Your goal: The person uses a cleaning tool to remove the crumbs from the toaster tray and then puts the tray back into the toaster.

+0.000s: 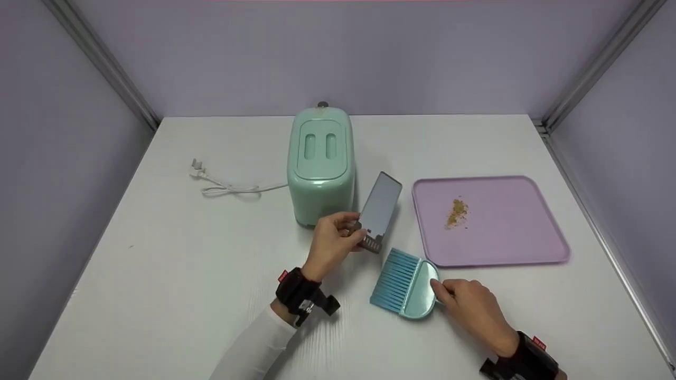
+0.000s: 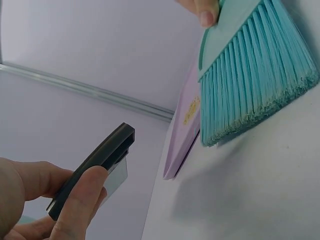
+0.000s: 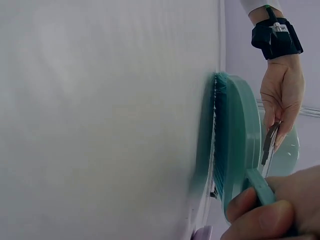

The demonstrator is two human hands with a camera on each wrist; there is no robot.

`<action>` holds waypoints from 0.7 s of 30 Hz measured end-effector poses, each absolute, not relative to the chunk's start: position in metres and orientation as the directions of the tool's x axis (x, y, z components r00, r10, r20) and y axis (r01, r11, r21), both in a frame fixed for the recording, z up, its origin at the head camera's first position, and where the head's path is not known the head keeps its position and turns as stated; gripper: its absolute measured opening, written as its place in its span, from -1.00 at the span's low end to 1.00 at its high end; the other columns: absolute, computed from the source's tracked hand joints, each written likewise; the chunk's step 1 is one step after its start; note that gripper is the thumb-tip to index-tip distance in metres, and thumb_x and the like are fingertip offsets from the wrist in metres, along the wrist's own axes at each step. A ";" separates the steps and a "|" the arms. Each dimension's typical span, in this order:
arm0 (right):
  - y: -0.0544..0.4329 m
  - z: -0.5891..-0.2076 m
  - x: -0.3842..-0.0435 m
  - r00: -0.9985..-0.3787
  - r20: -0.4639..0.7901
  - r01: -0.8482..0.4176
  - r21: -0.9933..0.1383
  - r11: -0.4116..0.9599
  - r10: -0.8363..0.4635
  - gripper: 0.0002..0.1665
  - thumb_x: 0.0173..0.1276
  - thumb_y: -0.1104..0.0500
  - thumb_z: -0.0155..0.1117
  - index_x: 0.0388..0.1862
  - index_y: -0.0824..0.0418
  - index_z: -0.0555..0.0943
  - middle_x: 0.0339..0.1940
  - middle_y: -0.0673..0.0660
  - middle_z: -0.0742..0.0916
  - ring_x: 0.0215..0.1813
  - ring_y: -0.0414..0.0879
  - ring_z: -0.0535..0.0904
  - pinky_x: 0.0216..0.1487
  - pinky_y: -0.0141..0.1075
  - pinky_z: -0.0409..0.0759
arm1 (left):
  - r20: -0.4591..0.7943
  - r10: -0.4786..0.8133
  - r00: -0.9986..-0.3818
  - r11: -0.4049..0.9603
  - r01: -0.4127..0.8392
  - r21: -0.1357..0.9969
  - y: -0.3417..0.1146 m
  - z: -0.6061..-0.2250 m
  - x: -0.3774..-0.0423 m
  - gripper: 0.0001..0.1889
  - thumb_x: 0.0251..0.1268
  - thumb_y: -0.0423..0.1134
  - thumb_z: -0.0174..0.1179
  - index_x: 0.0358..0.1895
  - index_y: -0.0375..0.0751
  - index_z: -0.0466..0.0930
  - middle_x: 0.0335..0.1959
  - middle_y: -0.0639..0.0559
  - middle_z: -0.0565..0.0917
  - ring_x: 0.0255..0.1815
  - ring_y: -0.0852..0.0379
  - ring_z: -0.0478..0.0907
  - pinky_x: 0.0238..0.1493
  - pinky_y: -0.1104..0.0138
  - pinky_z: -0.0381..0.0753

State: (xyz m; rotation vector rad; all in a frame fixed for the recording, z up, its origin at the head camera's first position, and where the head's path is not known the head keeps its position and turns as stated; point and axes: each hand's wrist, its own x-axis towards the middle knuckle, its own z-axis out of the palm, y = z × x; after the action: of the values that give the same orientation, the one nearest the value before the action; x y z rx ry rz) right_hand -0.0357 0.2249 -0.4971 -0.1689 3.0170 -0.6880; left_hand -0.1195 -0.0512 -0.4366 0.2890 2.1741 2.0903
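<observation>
My left hand point(image 1: 334, 240) pinches a flat grey crumb tray point(image 1: 381, 203) by its dark slotted end, thumb on top. The crumb tray is raised and tilted beside the mint-green toaster point(image 1: 322, 158). In the left wrist view its dark edge point(image 2: 95, 165) shows between thumb and fingers. My right hand point(image 1: 472, 309) grips the handle of a teal hand brush point(image 1: 406, 285), its bristles pointing left toward my left hand. The right wrist view shows the brush point(image 3: 240, 125) edge-on, bristles close to the white tabletop.
A lilac tray point(image 1: 517, 221) lies at the right, with a small heap of yellow-brown crumbs point(image 1: 457, 212) on its left part. From the toaster a bundled white cord point(image 1: 232, 189) runs left to its plug point(image 1: 197, 168). Lilac panels surround the white table point(image 1: 174, 274).
</observation>
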 end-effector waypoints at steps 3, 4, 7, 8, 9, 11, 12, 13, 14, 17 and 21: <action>0.225 -0.497 -0.038 -0.992 -0.045 -0.091 -0.420 0.903 -0.121 -0.44 0.28 -0.25 -0.08 -0.85 -0.05 0.30 -0.83 -0.19 0.23 -0.71 -0.30 0.17 -0.69 -0.39 0.06 | 0.045 0.212 -0.976 0.034 0.054 0.998 -0.050 -0.437 -0.119 -0.65 0.02 -0.50 0.19 -0.06 -0.51 0.46 -0.33 -0.28 0.53 -0.36 -0.10 0.56 -0.44 0.20 0.59; 0.225 -0.497 -0.039 -0.991 -0.053 -0.092 -0.416 0.905 -0.125 -0.45 0.28 -0.25 -0.08 -0.84 -0.05 0.31 -0.83 -0.19 0.25 -0.71 -0.29 0.18 -0.68 -0.39 0.08 | 0.043 0.211 -0.977 0.037 0.052 0.998 -0.050 -0.437 -0.119 -0.65 0.02 -0.50 0.19 -0.06 -0.52 0.46 -0.33 -0.28 0.53 -0.37 -0.10 0.56 -0.44 0.20 0.59; 0.225 -0.496 -0.040 -0.988 -0.079 -0.090 -0.406 0.909 -0.133 -0.48 0.27 -0.25 -0.07 -0.81 -0.05 0.37 -0.83 -0.16 0.29 -0.70 -0.27 0.21 -0.68 -0.38 0.11 | 0.035 0.211 -0.977 0.046 0.046 0.998 -0.049 -0.436 -0.119 -0.65 0.02 -0.50 0.19 -0.06 -0.52 0.46 -0.34 -0.28 0.54 -0.37 -0.10 0.56 -0.45 0.20 0.59; 0.225 -0.496 -0.041 -0.987 -0.083 -0.091 -0.403 0.911 -0.135 -0.48 0.27 -0.25 -0.06 -0.80 -0.05 0.39 -0.83 -0.16 0.31 -0.70 -0.26 0.22 -0.69 -0.37 0.13 | 0.033 0.212 -0.977 0.048 0.044 0.998 -0.049 -0.436 -0.119 -0.65 0.02 -0.50 0.19 -0.06 -0.52 0.46 -0.34 -0.28 0.54 -0.37 -0.11 0.56 -0.44 0.20 0.59; 0.225 -0.495 -0.041 -0.987 -0.085 -0.093 -0.399 0.912 -0.138 -0.50 0.27 -0.25 -0.06 -0.79 -0.06 0.40 -0.83 -0.15 0.32 -0.70 -0.26 0.22 -0.70 -0.36 0.13 | 0.031 0.211 -0.977 0.051 0.043 0.998 -0.049 -0.436 -0.119 -0.66 0.02 -0.50 0.19 -0.06 -0.52 0.46 -0.34 -0.28 0.54 -0.37 -0.12 0.56 -0.44 0.20 0.59; 0.224 -0.493 -0.041 -0.986 -0.078 -0.104 -0.386 0.917 -0.145 -0.51 0.25 -0.25 -0.04 -0.79 -0.08 0.42 -0.84 -0.16 0.33 -0.71 -0.26 0.22 -0.72 -0.36 0.13 | 0.029 0.210 -0.977 0.054 0.041 0.998 -0.049 -0.435 -0.119 -0.66 0.02 -0.51 0.19 -0.06 -0.52 0.46 -0.34 -0.28 0.54 -0.37 -0.14 0.56 -0.44 0.20 0.59; 0.224 -0.493 -0.041 -0.987 -0.070 -0.111 -0.377 0.920 -0.147 -0.50 0.25 -0.26 -0.03 -0.81 -0.09 0.41 -0.84 -0.16 0.33 -0.71 -0.26 0.22 -0.72 -0.35 0.13 | 0.027 0.209 -0.977 0.055 0.040 0.998 -0.049 -0.435 -0.118 -0.66 0.02 -0.51 0.19 -0.07 -0.52 0.46 -0.35 -0.28 0.54 -0.36 -0.15 0.56 -0.44 0.20 0.59; 0.224 -0.492 -0.041 -0.987 -0.062 -0.118 -0.367 0.923 -0.151 -0.49 0.24 -0.26 -0.02 -0.82 -0.09 0.40 -0.85 -0.17 0.33 -0.72 -0.26 0.21 -0.73 -0.36 0.12 | 0.025 0.209 -0.978 0.055 0.037 0.998 -0.049 -0.435 -0.118 -0.66 0.02 -0.51 0.19 -0.07 -0.52 0.46 -0.35 -0.28 0.54 -0.36 -0.15 0.56 -0.44 0.20 0.59; 0.224 -0.492 -0.041 -0.986 -0.055 -0.125 -0.358 0.925 -0.155 -0.48 0.23 -0.27 -0.02 -0.84 -0.09 0.39 -0.85 -0.17 0.32 -0.72 -0.26 0.20 -0.74 -0.36 0.11 | 0.024 0.209 -0.978 0.057 0.037 0.998 -0.049 -0.435 -0.118 -0.66 0.02 -0.51 0.19 -0.07 -0.52 0.47 -0.35 -0.27 0.54 -0.36 -0.16 0.56 -0.44 0.20 0.59; 0.225 -0.491 -0.041 -0.986 -0.043 -0.136 -0.338 0.931 -0.160 -0.47 0.21 -0.28 0.00 -0.86 -0.08 0.36 -0.86 -0.17 0.32 -0.73 -0.26 0.20 -0.75 -0.36 0.10 | 0.018 0.211 -0.977 0.062 0.032 0.998 -0.048 -0.436 -0.118 -0.66 0.02 -0.51 0.19 -0.06 -0.51 0.47 -0.35 -0.26 0.55 -0.36 -0.16 0.57 -0.44 0.21 0.59; 0.226 -0.493 -0.040 -0.988 -0.045 -0.128 -0.314 0.941 -0.150 -0.49 0.18 -0.29 0.04 -0.81 -0.04 0.37 -0.86 -0.13 0.36 -0.74 -0.23 0.23 -0.76 -0.34 0.12 | 0.014 0.216 -0.976 0.056 0.027 0.998 -0.047 -0.441 -0.120 -0.65 0.01 -0.50 0.19 -0.06 -0.49 0.47 -0.35 -0.24 0.56 -0.37 -0.15 0.57 -0.44 0.21 0.59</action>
State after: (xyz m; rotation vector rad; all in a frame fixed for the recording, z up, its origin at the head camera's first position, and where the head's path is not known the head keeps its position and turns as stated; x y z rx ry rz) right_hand -0.0404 0.2260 -0.4928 -0.2171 3.0271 -0.4831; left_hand -0.1202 -0.0473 -0.4406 0.2524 2.1771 2.0529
